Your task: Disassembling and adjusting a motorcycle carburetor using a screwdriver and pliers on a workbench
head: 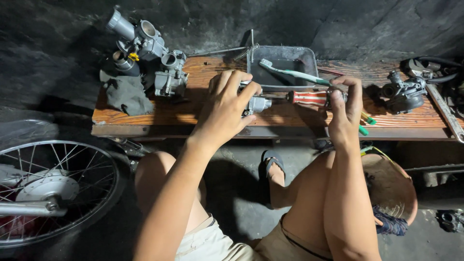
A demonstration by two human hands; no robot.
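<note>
The left hand (227, 104) wraps its fingers around a small metal carburetor part (256, 104) on the wooden bench (193, 116). At its three o'clock, the right hand (345, 108) pinches a red-and-white striped screwdriver (309, 98), tip toward the part. At twelve o'clock sits a grey tray (282, 55) bearing a toothbrush (295, 73).

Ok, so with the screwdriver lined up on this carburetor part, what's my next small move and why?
Probably turn the red-and-white striped screwdriver while keeping the part steady. The right hand grips its handle end, its shaft points into the small metal carburetor part, and the left hand clamps that against the wooden board.
</note>
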